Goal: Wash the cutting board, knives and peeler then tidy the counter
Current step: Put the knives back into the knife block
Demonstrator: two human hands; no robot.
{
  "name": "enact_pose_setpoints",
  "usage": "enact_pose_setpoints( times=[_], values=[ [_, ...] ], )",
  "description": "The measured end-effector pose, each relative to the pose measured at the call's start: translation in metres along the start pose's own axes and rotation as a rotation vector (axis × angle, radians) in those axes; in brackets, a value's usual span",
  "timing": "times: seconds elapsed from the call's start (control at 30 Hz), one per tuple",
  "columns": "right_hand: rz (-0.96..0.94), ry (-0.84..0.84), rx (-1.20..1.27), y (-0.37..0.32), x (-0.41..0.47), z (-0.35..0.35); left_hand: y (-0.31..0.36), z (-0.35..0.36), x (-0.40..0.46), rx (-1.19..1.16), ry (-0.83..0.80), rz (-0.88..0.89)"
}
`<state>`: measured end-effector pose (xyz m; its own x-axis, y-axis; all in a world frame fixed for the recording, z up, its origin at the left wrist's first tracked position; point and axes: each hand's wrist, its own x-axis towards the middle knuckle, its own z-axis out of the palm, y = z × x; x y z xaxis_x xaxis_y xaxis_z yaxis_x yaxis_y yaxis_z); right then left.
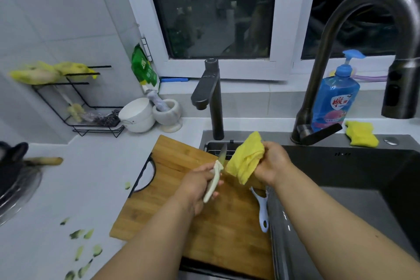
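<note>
- Scattered across the left of the surface [97, 166]: green peel scraps [84, 248], not yet cleared; easily smeared or swept to the floor if wiped carelessly.
- Lying half on the surface, half over the sink [354, 188]: cutting board [177, 161], its right edge overhanging the basin; liable to tip or slide in if leaned on while overhung.
- Held above the board: knife [217, 176], pale handle wrapped by the left hand [200, 185], fingers curled tight round it, blade pointing up and away toward the small tap [210, 95].
- Just right of the blade, nearly touching it: yellow cloth [246, 158], bunched in the right hand [271, 162], fingers and thumb closed round the fabric.
- Main risk, as judged: wiping along the edge with only thin cloth between blade and fingers; a slip of a wet handle or a stroke toward the edge could cut the right hand.
- Below the right hand, resting on the board's right edge by the sink rim: peeler [261, 207], untouched by either hand; could be knocked into the basin by a forearm.
- Well apart at the far right, behind the sink: blue soap bottle [334, 98] and a second yellow cloth [361, 133], both out of easy reach of busy hands.
- No running water visible from the large tap [363, 29].
</note>
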<state>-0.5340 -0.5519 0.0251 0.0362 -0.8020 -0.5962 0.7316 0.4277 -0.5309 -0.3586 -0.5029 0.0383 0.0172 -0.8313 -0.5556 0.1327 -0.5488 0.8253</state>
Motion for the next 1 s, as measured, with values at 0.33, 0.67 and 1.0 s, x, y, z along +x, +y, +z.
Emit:
enact_pose_setpoints(
  times=[0.33,0.67,1.0],
  values=[
    [-0.074,-0.107,-0.33,0.048,-0.014,0.052,0.021,-0.032,-0.022,0.128,0.023,0.167],
    [-0.157,-0.001,-0.31,0.075,-0.009,0.077,0.027,-0.073,-0.038,0.225,-0.005,0.233],
    [-0.117,-0.023,-0.312,0.084,-0.01,0.106,0.039,-0.122,-0.066,0.24,0.049,0.244]
  ],
)
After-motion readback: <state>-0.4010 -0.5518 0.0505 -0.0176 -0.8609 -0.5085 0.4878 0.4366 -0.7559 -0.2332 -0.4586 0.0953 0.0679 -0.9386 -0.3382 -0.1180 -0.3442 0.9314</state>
